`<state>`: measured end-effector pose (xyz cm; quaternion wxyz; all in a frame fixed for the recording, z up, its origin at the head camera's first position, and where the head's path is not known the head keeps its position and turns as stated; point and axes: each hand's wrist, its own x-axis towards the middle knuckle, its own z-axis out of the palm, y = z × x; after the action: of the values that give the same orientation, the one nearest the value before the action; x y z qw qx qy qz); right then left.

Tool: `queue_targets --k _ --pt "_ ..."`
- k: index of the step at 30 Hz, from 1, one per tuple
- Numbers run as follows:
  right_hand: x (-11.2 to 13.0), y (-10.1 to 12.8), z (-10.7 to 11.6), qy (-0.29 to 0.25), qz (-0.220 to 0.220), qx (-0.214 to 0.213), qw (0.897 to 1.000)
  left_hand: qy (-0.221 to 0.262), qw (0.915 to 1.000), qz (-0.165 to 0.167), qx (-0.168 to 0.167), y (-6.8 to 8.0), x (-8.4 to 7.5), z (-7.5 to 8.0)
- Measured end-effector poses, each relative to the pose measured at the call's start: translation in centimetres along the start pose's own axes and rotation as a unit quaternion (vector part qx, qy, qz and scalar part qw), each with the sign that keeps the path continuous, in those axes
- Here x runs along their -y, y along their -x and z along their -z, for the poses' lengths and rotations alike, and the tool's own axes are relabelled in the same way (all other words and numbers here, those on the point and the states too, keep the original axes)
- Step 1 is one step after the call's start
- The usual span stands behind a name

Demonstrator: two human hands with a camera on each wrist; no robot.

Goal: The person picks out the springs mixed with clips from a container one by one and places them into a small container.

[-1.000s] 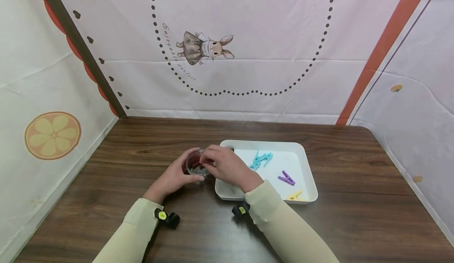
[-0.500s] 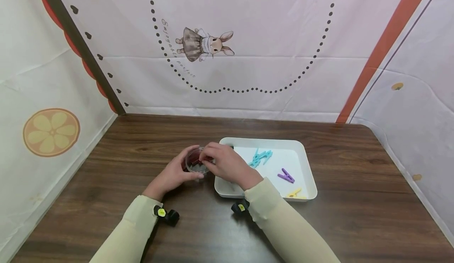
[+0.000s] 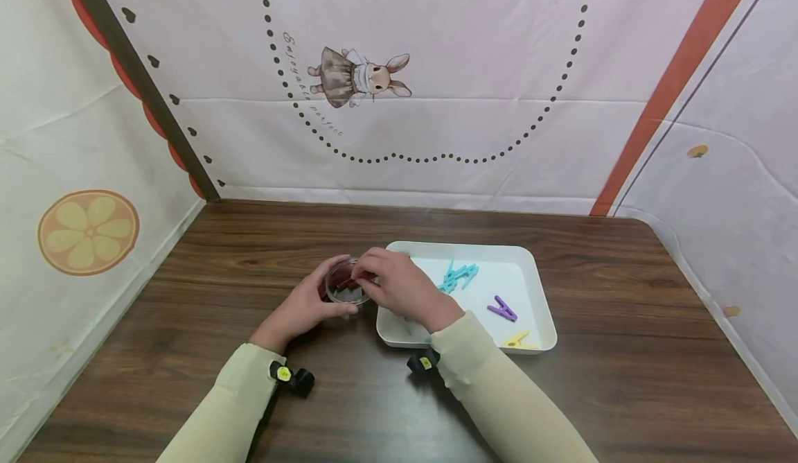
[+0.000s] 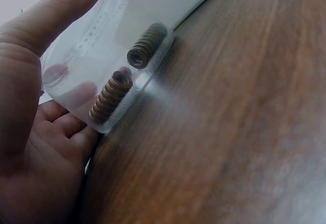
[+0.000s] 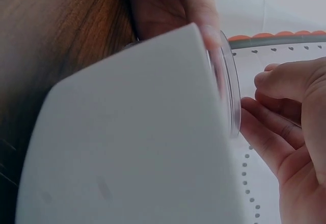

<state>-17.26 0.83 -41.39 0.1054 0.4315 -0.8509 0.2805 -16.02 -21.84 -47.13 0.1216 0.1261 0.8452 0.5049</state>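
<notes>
The left hand (image 3: 303,308) was wrapped around a small clear jar (image 3: 345,287), holding it steady on the wooden table (image 3: 249,255) just left of the white tray (image 3: 536,296). The right hand (image 3: 399,288) sat over the jar's mouth, fingers curled in a pinch at the rim; it seemed to grasp a reddish piece there, though what exactly I could not tell. Down in the jar, the left wrist view showed two brown coiled springs (image 4: 125,79) lying against the base. My read: this was the loading step, a small part going into the jar. The next move would call for a clean release right over the opening while the left hand kept the jar upright.

In the tray, right of the jar, lay turquoise pegs (image 3: 458,277), a purple peg (image 3: 502,308) and a yellow peg (image 3: 517,340). The right wrist view was mostly blocked by the tray's white wall (image 5: 127,132), and the pinched fingertips were hidden behind the hand in the head view.
</notes>
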Motion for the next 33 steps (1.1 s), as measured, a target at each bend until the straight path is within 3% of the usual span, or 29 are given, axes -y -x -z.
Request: queue_targets --k 10,20,33 --pt "-0.5 0.1 1.0 -0.028 -0.032 -0.028 0.999 -0.001 1.0000 -0.003 0.000 -0.1 0.1 -0.1" --pt "-1.3 0.1 1.9 -0.024 -0.061 -0.054 0.996 0.016 0.9999 -0.002 0.002 -0.2 -0.1 -0.1" --pt "-2.3 0.0 3.0 -0.030 -0.126 -0.067 0.989 0.002 1.0000 -0.001 -0.001 -0.3 0.3 0.0"
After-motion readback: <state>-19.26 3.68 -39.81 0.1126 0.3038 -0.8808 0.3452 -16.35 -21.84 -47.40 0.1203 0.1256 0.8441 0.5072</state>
